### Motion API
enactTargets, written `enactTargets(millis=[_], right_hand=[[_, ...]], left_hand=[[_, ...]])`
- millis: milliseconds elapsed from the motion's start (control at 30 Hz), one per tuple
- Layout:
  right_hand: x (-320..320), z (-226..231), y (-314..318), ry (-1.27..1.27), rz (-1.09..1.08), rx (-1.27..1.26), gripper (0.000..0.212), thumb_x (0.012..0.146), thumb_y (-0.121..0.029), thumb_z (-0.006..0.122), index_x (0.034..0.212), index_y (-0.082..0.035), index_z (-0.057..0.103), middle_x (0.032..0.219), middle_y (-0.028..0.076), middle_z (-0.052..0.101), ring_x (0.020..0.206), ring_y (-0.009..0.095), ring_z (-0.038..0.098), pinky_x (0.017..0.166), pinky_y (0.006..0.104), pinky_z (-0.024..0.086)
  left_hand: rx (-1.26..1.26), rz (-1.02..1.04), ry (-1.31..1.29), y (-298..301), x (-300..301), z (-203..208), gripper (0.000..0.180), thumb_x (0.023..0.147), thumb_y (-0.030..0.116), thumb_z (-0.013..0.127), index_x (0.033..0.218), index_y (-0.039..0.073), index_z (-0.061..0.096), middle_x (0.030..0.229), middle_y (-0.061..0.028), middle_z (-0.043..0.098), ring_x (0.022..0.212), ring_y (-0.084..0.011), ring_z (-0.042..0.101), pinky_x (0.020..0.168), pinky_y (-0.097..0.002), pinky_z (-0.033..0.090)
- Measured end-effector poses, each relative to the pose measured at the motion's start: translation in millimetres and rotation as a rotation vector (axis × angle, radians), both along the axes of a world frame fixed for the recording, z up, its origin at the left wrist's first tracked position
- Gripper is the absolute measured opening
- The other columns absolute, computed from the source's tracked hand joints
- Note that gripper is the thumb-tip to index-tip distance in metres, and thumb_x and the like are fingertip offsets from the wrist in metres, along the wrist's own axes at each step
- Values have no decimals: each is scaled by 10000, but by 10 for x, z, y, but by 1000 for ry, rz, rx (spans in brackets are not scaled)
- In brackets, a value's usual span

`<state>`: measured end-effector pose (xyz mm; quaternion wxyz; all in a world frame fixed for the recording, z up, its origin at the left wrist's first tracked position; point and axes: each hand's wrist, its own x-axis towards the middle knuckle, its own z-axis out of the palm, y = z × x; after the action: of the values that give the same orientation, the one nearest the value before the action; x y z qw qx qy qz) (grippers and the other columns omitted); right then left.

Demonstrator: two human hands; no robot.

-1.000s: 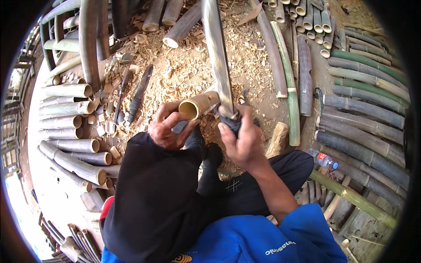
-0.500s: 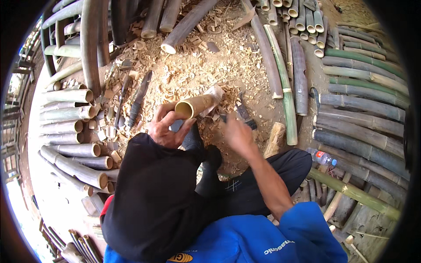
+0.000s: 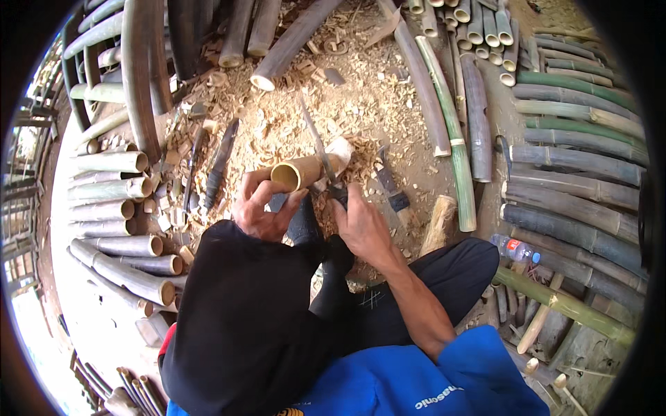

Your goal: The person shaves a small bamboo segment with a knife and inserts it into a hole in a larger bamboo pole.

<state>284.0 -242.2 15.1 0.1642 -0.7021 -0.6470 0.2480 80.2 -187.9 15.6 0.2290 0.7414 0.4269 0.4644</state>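
Observation:
My left hand [image 3: 267, 208] is closed around the near end of a short, pale yellow bamboo tube [image 3: 312, 170], its hollow mouth facing me. The tube's far end lies against something whitish [image 3: 341, 148] that I cannot make out. In my right hand [image 3: 365, 225] is the dark handle of a knife [image 3: 318, 139]; its narrow blade points away from me, across the tube's right side. Just right of the tube, on the shavings, lies another knife [image 3: 390, 182] with a dark binding.
Wood shavings [image 3: 277, 118] cover the ground. Two more long blades lie at left, one a dark-handled knife [image 3: 220, 163]. Bamboo poles [image 3: 576, 180] are stacked at right, cut bamboo pieces [image 3: 111, 188] at left. A plastic bottle [image 3: 515, 248] lies near my right knee.
My right hand has moved slightly left and toward me, and the knife's blade now shows across the tube. The tube, in my left hand, has shifted slightly left.

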Motion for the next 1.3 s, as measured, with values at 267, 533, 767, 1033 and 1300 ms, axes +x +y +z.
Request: enactTargets(millis=[267,533,767,1033,1300], right_hand=[[-172,415,-138,443,1,368,359,1005,-194,615,1262,27,494,956,206,709,843,389,731,707,437,573],[-25,235,-17,170,-80,-46,357,1039,-316,549,1131,22,479,801,266,671,763,502,665,682,556,504],[-90,124,-36,161,-84,-147,348,1025,-279,571,1146,34,482,842,286,678,797,493,680,695,556,526],[37,595,-78,357,-145,-56,316,1034,-268,568,1120,27,494,872,290,669,857,485,674,709,530,504],[292,-243,-6,47,-119,-355,383,1032,-312,548,1128,50,467,882,319,675,847,523,664,725,566,521]], left_hand=[[61,14,44,1,-102,60,269,735,56,888,925,54,697,991,-143,683,878,-290,693,751,-375,562],[5,84,-6,-10,-249,-23,270,749,100,897,896,44,677,990,-126,686,866,-269,694,742,-374,552],[-36,88,46,-54,-98,114,293,743,182,915,871,44,690,954,-119,678,850,-262,689,728,-372,553],[14,151,51,-65,-133,-66,353,701,236,933,879,65,681,924,-109,670,816,-276,681,687,-377,539],[63,167,21,48,-82,-150,343,722,276,924,867,67,694,958,-124,663,838,-282,683,695,-397,545]])
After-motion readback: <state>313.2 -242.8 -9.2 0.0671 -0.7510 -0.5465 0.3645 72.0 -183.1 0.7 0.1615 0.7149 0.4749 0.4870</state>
